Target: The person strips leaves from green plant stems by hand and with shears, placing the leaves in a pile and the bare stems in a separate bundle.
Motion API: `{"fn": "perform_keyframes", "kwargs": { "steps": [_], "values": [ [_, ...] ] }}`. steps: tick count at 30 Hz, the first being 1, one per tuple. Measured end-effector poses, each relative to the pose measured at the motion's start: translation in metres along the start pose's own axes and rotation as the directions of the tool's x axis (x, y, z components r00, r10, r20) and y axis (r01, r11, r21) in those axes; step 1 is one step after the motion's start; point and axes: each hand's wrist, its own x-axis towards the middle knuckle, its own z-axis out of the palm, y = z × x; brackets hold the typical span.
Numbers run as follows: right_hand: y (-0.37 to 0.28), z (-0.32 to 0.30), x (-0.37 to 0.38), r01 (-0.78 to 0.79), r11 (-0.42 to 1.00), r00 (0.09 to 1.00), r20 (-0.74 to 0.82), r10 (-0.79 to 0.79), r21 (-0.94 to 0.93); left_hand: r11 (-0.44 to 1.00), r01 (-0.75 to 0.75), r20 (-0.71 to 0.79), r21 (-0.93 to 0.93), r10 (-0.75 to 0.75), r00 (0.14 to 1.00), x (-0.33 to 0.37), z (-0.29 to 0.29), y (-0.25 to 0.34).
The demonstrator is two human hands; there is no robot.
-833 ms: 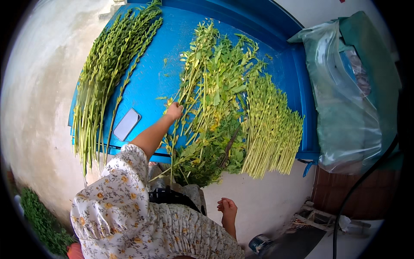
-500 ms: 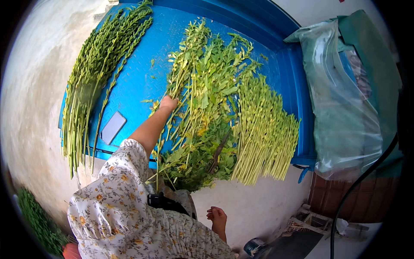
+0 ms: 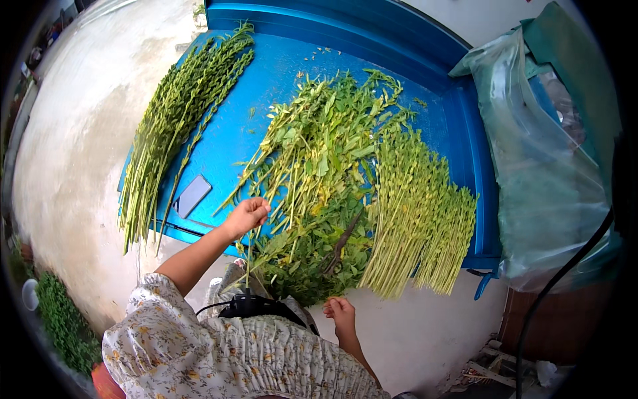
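Observation:
My left hand [image 3: 249, 214] is closed, its fingertips at the near ends of the yellowish-green leafy stalks [image 3: 282, 156] in the middle of the blue truck bed. Whatever it pinches is too small to make out. Below its wrist, a thin stem [image 3: 248, 263] reaches down toward my waist. My right hand [image 3: 341, 316] is lower, its fingers curled with nothing visible in them, by the near edge of a heap of loose green leaves [image 3: 299, 259]. A brownish strip [image 3: 342, 246] lies across that heap.
Stripped podded stalks [image 3: 415, 226] form a tidy row at right. Another podded bundle [image 3: 176, 126] lies at left, with a phone [image 3: 193, 196] beside it. The blue bed [image 3: 232, 126] has raised walls. A clear and green plastic sheet [image 3: 531, 159] hangs right, near a black cable [image 3: 541, 289].
My left hand has drawn back toward me from the middle stalks, which now lie tilted more to the left. My right hand has risen to the leaf heap's edge. The view has shifted.

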Motion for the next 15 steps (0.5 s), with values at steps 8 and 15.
{"fn": "perform_keyframes", "kwargs": {
  "steps": [8,15],
  "values": [
    [-0.09,0.073,0.042,0.045,0.996,0.864,0.498,-0.076,0.074,0.973,-0.01,0.173,0.229,-0.031,0.984,-0.093,0.06,0.0],
    [-0.118,0.096,0.039,0.197,0.954,0.881,0.386,-0.273,0.226,0.897,0.038,0.405,0.441,-0.237,0.883,-0.102,0.116,-0.018]
  ]
}}
